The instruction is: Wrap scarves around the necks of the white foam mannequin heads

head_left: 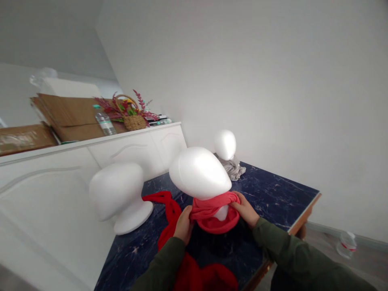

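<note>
Wrapping around the neck of a white foam head (200,171), the red scarf (214,212) sits in the middle of the dark table (273,194). The left hand (183,224) is closed on the scarf at the left side of the neck. The right hand (247,210) pinches a fold of it at the right side. The scarf looks soft and floppy, so it should bend any way and be best held by its bunched edges. Its long end trails over the table toward the person. The foam head looks very light and could tip if pulled hard. A second foam head (118,196) stands to the left, and a small one (224,144) with a grey cloth (235,169) stands behind. The table is dark blue with white veins. A white cabinet (60,194) beside it holds boxes (69,115), a bottle (104,121) and a flower basket (133,117). The walls are plain white.
</note>
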`<action>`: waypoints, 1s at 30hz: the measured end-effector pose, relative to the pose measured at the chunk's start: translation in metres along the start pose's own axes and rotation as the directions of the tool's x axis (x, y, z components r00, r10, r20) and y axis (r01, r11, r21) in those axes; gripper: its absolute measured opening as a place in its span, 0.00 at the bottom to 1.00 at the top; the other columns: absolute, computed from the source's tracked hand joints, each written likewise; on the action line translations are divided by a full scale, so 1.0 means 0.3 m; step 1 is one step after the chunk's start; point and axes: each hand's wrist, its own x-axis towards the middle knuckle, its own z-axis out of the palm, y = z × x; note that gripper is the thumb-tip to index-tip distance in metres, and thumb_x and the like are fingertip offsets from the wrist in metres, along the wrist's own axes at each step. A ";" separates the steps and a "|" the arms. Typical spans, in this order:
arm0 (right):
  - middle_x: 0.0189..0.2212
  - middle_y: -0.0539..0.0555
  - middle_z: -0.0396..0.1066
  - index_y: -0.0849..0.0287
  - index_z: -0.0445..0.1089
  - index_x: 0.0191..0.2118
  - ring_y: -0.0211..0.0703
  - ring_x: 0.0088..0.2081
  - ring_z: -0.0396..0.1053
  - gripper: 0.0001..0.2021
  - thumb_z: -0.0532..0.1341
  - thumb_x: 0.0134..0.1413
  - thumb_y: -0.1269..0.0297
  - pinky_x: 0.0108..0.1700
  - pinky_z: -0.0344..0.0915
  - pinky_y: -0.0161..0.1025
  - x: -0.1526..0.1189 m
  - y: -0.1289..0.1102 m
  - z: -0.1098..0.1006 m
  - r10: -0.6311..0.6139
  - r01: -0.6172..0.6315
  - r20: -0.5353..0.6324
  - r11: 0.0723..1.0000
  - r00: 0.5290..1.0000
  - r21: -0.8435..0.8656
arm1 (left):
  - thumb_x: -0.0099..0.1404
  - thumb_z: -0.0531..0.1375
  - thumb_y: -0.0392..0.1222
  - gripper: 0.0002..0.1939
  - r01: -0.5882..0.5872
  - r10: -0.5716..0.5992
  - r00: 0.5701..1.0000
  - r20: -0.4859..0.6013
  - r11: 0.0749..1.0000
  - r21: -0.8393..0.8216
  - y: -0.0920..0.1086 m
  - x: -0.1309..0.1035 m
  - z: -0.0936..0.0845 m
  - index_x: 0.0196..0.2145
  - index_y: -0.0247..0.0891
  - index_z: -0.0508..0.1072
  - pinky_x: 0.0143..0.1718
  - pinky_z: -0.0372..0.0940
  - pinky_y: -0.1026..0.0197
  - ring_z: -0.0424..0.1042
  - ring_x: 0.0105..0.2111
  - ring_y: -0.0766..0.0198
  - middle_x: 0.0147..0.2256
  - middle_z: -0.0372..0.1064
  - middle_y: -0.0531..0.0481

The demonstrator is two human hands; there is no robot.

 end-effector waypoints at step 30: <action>0.24 0.56 0.68 0.59 0.67 0.28 0.57 0.36 0.69 0.09 0.60 0.34 0.64 0.44 0.64 0.51 0.356 0.129 -0.440 0.017 -0.201 -0.732 0.966 0.681 -0.164 | 0.49 0.62 0.60 0.24 0.135 -0.162 0.982 0.094 0.960 0.245 -0.041 0.043 -0.026 0.36 0.39 0.66 0.57 0.52 0.48 0.67 0.53 0.49 0.51 0.68 0.36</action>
